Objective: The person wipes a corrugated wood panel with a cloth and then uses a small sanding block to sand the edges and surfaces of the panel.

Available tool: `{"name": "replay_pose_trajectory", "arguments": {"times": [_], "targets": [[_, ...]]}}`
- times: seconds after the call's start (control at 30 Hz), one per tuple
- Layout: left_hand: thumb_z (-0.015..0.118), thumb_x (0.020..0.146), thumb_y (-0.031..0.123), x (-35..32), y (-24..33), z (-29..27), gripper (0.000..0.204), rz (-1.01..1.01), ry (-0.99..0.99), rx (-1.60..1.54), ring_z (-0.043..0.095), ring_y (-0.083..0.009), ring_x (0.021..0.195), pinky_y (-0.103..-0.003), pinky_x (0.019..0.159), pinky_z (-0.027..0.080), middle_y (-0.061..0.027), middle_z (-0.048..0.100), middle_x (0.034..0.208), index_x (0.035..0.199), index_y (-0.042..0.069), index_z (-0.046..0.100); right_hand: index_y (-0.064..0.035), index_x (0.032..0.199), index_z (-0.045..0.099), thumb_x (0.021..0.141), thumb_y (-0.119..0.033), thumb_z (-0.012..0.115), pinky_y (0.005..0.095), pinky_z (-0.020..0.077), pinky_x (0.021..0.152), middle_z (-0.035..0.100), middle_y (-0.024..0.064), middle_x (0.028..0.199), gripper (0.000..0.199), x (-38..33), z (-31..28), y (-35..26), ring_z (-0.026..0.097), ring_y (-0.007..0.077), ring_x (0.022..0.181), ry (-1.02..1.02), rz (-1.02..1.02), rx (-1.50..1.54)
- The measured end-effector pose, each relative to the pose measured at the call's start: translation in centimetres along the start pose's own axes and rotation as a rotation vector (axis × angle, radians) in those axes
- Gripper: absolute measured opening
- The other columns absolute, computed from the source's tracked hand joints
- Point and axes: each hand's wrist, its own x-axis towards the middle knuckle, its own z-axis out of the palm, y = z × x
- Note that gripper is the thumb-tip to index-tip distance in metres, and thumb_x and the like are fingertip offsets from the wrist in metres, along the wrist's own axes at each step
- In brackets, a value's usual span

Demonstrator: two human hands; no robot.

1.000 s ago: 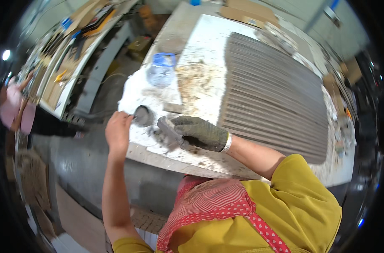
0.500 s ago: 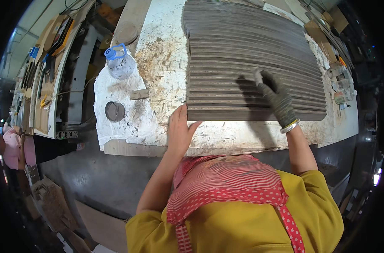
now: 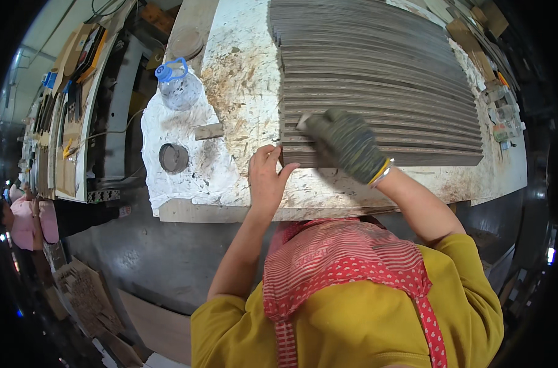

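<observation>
One overlapping spread of thin grey cardboard sheets [image 3: 377,80], ridged, across worktable [image 3: 242,80]. Bare left hand [image 3: 268,178] open, fingertips at spread's near-left corner. Gloved right hand [image 3: 346,144] flat on sheets, grasp unclear. Left of spread: one plastic bottle [image 3: 178,86], one round tin [image 3: 173,157].

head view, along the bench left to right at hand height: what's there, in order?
Small round dark tin → bare left hand at the near-left corner of the grey sheet stack → gloved right hand on the stack → small clutter at the bench's right edge.

Clear blue-capped bottle [image 3: 179,86] stands left of boards.
</observation>
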Motion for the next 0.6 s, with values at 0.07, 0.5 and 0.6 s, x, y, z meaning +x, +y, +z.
{"name": "replay_pose_trajectory", "arguments": {"times": [0.07,0.5,0.6], "targets": [[0.083,0.079,0.03,0.0,-0.3,-0.2,0.052,0.014,-0.001,-0.006,0.056,-0.0334,0.109,-0.043,0.095,0.046,-0.0123,0.06,0.12,0.116,-0.003,0.068,-0.0123,0.116,0.067,0.082,-0.017,0.071,0.0445,0.0525,0.067,0.062,0.0138,0.092,0.035,0.3,0.3,0.4,0.064,0.0306,0.081,0.017,0.174,-0.128],[0.088,0.07,0.025,1.3,-2.1,-0.1,0.041,0.094,-0.012,-0.041,0.06,-0.0346,0.097,-0.045,0.082,0.046,-0.0129,0.063,0.106,0.101,0.005,0.071,-0.0124,0.122,0.064,0.079,-0.022,0.074,0.0474,0.0513,0.078,0.063,0.0174,0.096,0.045,-2.8,-0.2,-1.1,0.065,0.0335,0.09,-0.021,-0.022,0.042],[0.087,0.072,0.024,1.3,-1.7,-0.5,0.043,0.085,-0.038,-0.008,0.057,-0.0341,0.102,-0.045,0.087,0.044,-0.0121,0.061,0.108,0.103,0.002,0.068,-0.012,0.123,0.063,0.076,-0.015,0.074,0.0487,0.0522,0.086,0.065,0.017,0.104,0.048,-4.8,-3.9,1.3,0.066,0.0352,0.097,-0.048,0.181,-0.023]]}}
